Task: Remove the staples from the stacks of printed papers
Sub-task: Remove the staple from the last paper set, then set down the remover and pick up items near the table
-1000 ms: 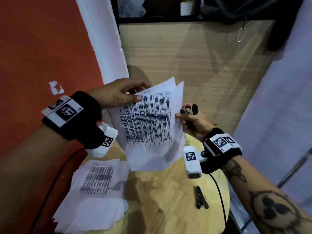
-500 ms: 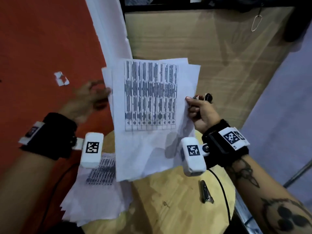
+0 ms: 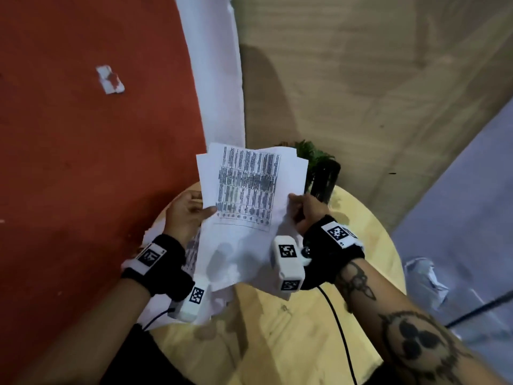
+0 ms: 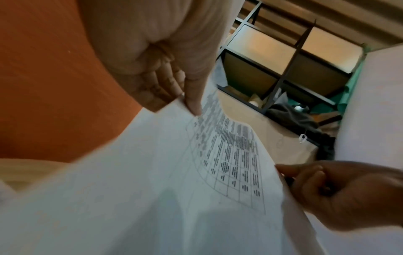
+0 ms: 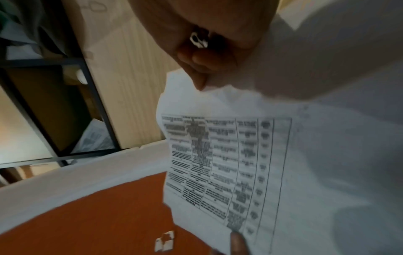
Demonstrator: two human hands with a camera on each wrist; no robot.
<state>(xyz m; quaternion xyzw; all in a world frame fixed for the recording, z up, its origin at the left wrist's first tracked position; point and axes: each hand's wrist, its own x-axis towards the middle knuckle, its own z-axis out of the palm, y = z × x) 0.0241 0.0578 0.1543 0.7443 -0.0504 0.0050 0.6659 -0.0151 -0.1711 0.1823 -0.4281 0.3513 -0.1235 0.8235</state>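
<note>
Above the round wooden table [image 3: 291, 343], left hand [image 3: 184, 215] pinches the printed stack [image 3: 247, 201] at its left edge, right hand [image 3: 306, 211] grips its right edge with a metal tool [image 5: 198, 40] in the fist, more sheets [image 3: 166, 304] lying flat on the table's left side.

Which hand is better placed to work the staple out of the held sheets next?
Probably the right hand: a metal tool, likely the staple remover, sits in its palm. The left hand only pinches the papers.
</note>
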